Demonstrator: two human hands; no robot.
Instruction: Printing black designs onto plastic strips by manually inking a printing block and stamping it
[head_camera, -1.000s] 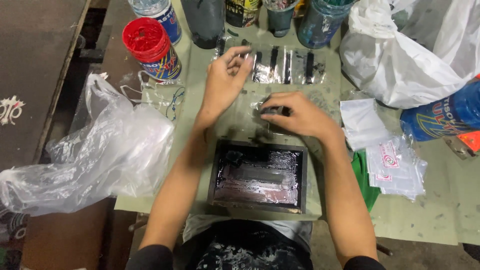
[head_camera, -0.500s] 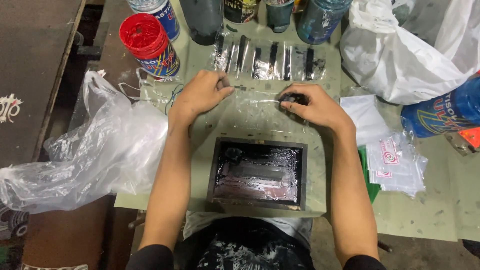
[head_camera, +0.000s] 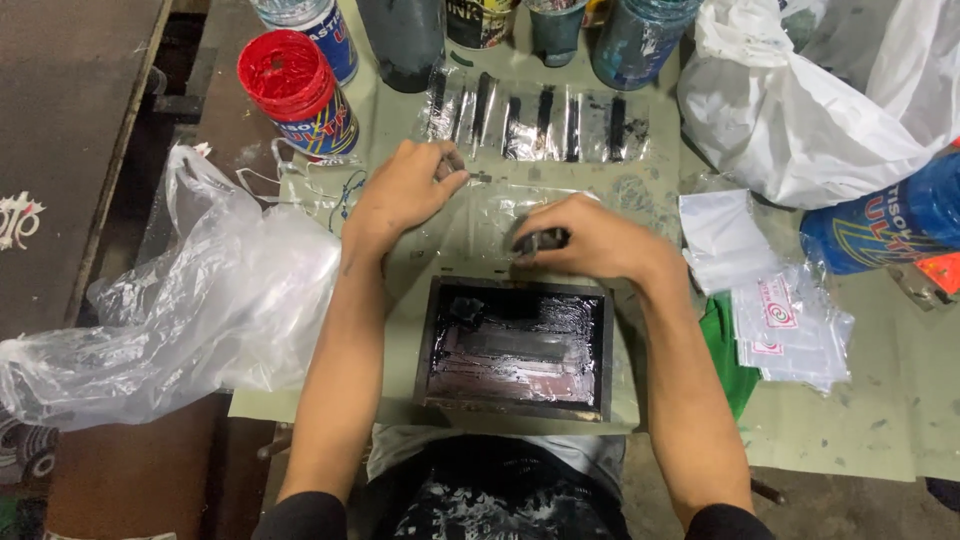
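Since a moment ago the left hand has drawn back to the left and now presses its curled fingers on the left end of a clear plastic sleeve lying on the bench, while the right hand has come nearer, pinching a small dark piece against the sleeve's right part. Just near them sits a black-framed ink tray, wet and smeared black inside. Far left stands a red-lidded paint jar, closed, and a row of finished sleeves with black strips lies beyond.
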